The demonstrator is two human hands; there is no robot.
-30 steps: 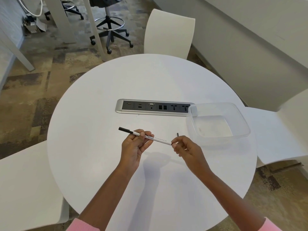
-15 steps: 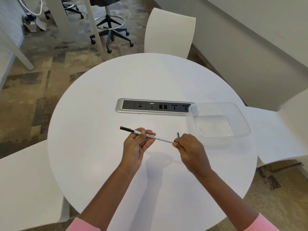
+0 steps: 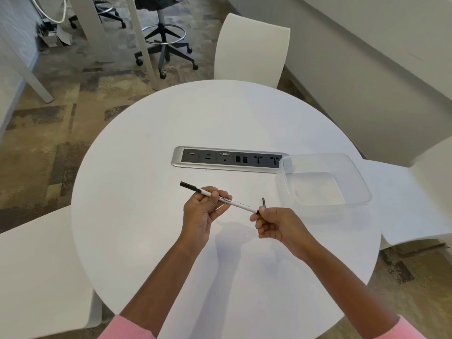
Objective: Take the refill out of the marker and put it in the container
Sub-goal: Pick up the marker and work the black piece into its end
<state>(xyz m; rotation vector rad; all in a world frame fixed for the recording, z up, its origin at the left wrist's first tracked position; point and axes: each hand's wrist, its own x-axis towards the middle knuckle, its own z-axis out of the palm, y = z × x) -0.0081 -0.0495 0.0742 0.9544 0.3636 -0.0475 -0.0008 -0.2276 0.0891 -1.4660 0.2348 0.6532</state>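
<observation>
One slim white marker with a black cap (image 3: pixel 220 197), pinched in the left hand (image 3: pixel 203 211); right hand (image 3: pixel 276 225) fingers grip its tail end. One small black stub (image 3: pixel 263 202) alongside, one clear plastic container (image 3: pixel 322 182) just beside.

White marker (image 3: pixel 227 199) near empty container (image 3: pixel 362 185)

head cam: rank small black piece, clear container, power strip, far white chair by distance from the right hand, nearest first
1. Small black piece: just above the right hand.
2. Clear container: to its right, on the table.
3. Power strip: mid-table, beyond the hand.
4. Far white chair: past the table's far edge.
</observation>
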